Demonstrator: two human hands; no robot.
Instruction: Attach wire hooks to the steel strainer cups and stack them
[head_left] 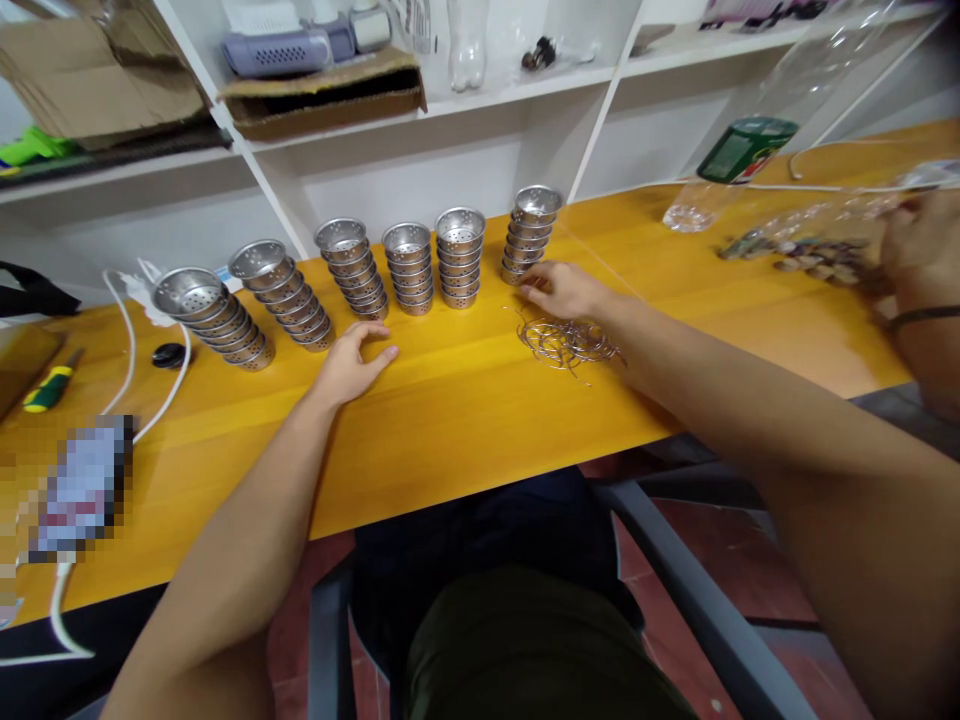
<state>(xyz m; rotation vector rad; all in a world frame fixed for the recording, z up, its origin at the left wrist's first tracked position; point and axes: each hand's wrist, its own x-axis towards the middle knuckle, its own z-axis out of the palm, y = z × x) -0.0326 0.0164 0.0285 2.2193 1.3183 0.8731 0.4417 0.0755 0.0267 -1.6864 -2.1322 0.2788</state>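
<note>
Perforated metal cups stand nested in several tall stacks in a row along the back of the table. My left hand (352, 362) rests on the tabletop, thumb and fingers apart, just in front of the second stack (289, 300) and third stack (352, 270) from the left. My right hand (564, 290) has its fingers bent but apart, at the foot of the rightmost stack (530, 235); its fingertips appear to touch the lowest cup. Under and in front of that hand lies a loose tangle of thin curved metal wires (566, 345). The leftmost stack (214, 315) leans in view.
Another person's hand (926, 250) is at the right, near small dark pieces (825, 260) and clear plastic. A plastic bottle (742, 150) with a green label stands behind. At the left are white cables (124, 350) and a green-yellow screwdriver (51, 388). White shelves (405, 160) border the back.
</note>
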